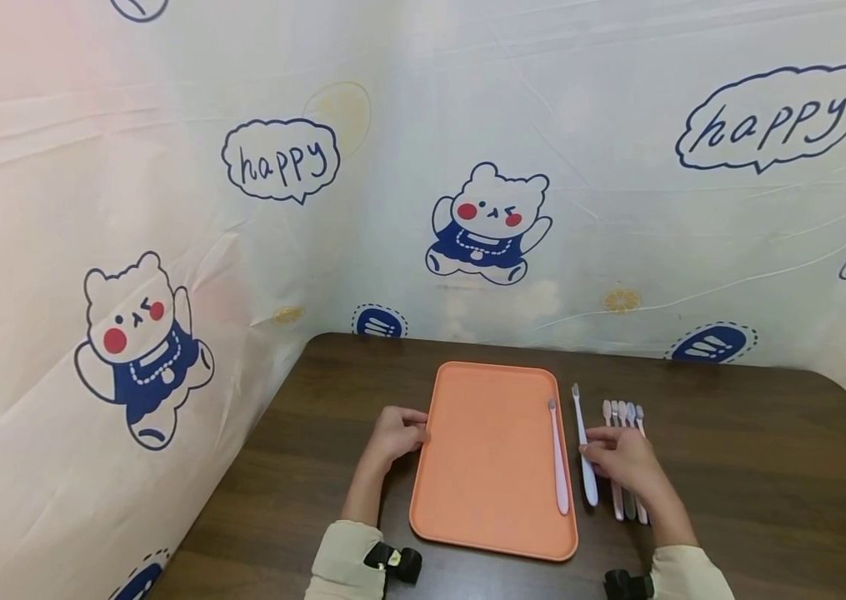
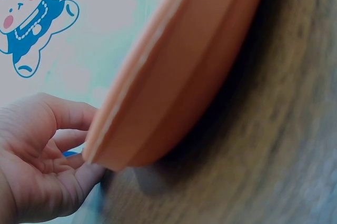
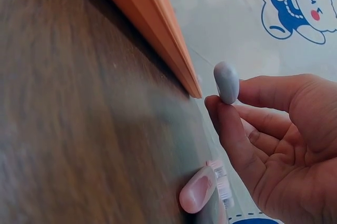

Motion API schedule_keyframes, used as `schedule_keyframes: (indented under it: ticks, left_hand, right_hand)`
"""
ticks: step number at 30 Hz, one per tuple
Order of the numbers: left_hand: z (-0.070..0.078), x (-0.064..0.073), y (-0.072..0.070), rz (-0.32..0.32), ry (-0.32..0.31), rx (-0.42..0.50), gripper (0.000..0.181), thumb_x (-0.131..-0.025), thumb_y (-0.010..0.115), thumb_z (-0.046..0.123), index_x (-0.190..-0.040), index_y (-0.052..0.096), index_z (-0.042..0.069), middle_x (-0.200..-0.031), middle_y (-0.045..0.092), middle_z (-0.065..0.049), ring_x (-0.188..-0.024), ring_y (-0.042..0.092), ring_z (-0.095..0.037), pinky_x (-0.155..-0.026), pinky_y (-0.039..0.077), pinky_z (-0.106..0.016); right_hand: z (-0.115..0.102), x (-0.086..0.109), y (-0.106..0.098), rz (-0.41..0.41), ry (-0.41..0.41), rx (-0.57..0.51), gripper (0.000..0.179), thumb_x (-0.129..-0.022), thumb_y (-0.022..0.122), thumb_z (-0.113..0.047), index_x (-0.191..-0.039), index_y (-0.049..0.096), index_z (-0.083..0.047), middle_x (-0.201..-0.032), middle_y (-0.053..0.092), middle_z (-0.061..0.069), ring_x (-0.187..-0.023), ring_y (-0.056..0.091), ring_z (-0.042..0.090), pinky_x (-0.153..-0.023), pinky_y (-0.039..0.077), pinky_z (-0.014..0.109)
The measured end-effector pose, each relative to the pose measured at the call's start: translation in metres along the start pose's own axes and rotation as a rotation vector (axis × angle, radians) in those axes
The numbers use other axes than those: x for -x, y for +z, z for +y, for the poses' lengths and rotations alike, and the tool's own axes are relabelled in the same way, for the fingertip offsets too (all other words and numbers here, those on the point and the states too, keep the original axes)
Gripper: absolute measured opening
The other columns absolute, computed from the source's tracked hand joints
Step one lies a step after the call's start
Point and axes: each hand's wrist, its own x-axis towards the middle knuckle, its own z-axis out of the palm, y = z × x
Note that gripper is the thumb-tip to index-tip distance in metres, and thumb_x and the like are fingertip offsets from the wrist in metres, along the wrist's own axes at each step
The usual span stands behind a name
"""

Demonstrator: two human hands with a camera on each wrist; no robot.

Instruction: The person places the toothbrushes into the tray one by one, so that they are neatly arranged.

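Toothbrush (image 1: 589,485) pinched in right hand (image 1: 628,460), beside orange tray (image 1: 490,458), its rim gripped by left hand (image 1: 394,436)

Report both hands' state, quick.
Left hand: closed, holding the orange tray by its edge.
Right hand: closed, pinching a pale toothbrush.

"Happy" appears twice on the printed backdrop (image 1: 407,92).
One speech bubble (image 1: 280,161) reads it beyond and left of my left hand (image 1: 395,435), a second bubble (image 1: 778,119) beyond and right of my right hand (image 1: 628,460).
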Motion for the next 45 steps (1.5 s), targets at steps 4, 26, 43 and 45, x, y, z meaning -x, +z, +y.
schedule_keyframes:
  ticks: [4, 26, 43, 45]
  left_hand:
    - [0.0, 0.0, -0.001, -0.003, 0.003, -0.01, 0.031, -0.08, 0.067, -0.008, -0.111, 0.072, -0.011, -0.1, 0.075, -0.021, -0.08, 0.068, -0.015, -0.069, 0.06, -0.031]
    - [0.0, 0.003, -0.001, -0.007, 0.016, -0.018, 0.03, -0.082, 0.066, -0.006, -0.111, 0.072, -0.01, -0.104, 0.074, -0.024, -0.083, 0.07, -0.017, -0.074, 0.062, -0.036]
    - [0.001, 0.003, -0.001, -0.007, 0.01, -0.018, 0.03, -0.081, 0.066, -0.006, -0.11, 0.073, -0.009, -0.106, 0.074, -0.024, -0.081, 0.069, -0.017, -0.073, 0.061, -0.034]
    - [0.001, 0.002, -0.001, -0.006, 0.01, -0.019, 0.03, -0.081, 0.066, -0.006, -0.11, 0.073, -0.009, -0.106, 0.074, -0.024, -0.08, 0.068, -0.017, -0.072, 0.061, -0.034]
  right_hand:
    - [-0.003, 0.0, 0.002, -0.003, -0.003, 0.003, 0.042, -0.095, 0.065, -0.012, -0.129, 0.061, 0.013, -0.118, 0.07, 0.031, -0.094, 0.074, 0.024, -0.077, 0.063, 0.039]
    - [-0.007, 0.0, 0.009, 0.002, -0.007, -0.008, 0.04, -0.094, 0.065, -0.009, -0.127, 0.062, 0.013, -0.116, 0.07, 0.03, -0.091, 0.072, 0.02, -0.076, 0.063, 0.037]
    - [-0.017, 0.002, 0.021, 0.003, -0.058, -0.045, 0.038, -0.092, 0.068, -0.007, -0.123, 0.064, 0.014, -0.111, 0.072, 0.029, -0.087, 0.072, 0.02, -0.073, 0.063, 0.036]
    - [-0.018, 0.002, 0.022, -0.001, -0.059, -0.039, 0.038, -0.092, 0.068, -0.007, -0.123, 0.064, 0.014, -0.111, 0.072, 0.028, -0.087, 0.072, 0.02, -0.073, 0.063, 0.036]
